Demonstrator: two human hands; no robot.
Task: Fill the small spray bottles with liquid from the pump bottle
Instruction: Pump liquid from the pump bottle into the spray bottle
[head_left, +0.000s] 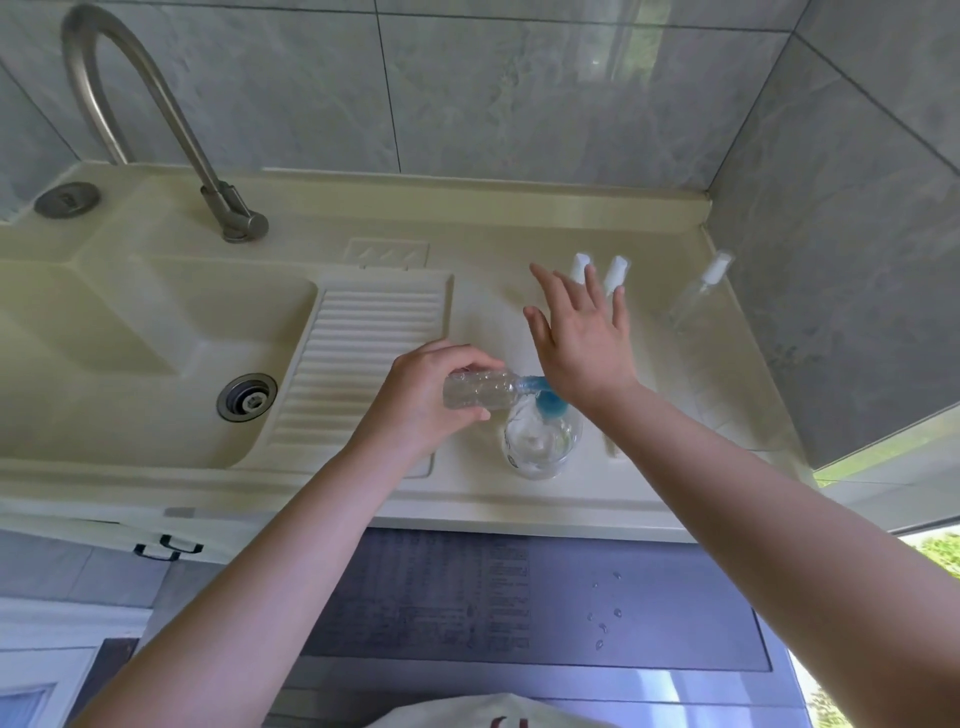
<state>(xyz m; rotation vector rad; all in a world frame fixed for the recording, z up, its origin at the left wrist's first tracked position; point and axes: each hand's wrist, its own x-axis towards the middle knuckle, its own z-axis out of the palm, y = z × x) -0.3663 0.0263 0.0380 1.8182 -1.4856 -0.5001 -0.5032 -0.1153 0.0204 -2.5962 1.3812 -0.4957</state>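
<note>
The pump bottle (540, 441) is clear with a blue pump head (548, 402) and stands upright at the front of the worktop. A small clear spray bottle (480, 391), uncapped, is held horizontally with its open neck at the blue spout. Two white spray tops (615, 270) stand near the back. A third clear spray bottle (698, 291), capped, stands far right near the wall.

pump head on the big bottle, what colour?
Blue pump head on the clear pump bottle, clearest in the head view.
</note>
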